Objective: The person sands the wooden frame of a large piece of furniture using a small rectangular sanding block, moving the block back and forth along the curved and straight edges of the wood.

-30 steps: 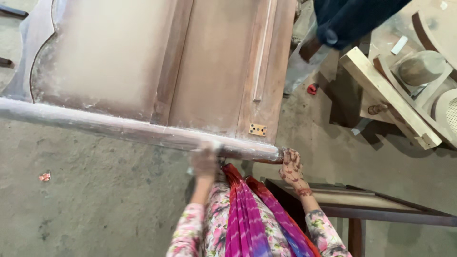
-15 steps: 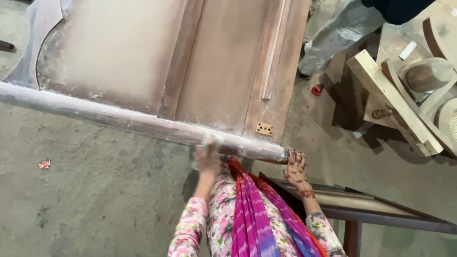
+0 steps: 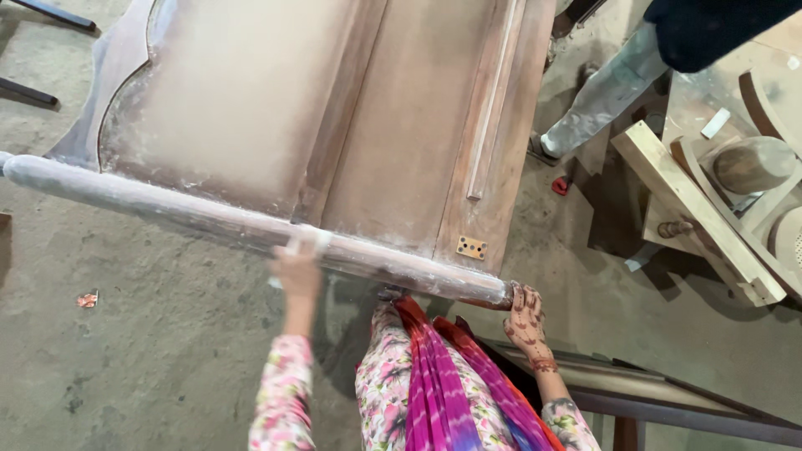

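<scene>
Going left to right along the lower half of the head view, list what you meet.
Red scrap on the floor → left hand on the dusty round rail → brass hinge plate → right hand at the rail's end → pale wooden frame pieces.

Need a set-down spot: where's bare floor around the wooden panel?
Bare concrete floor lies below the dusty rail, left of the left hand. Right side is crowded: wooden frame pieces, another person's leg, dark table edge by the right hand.
</scene>
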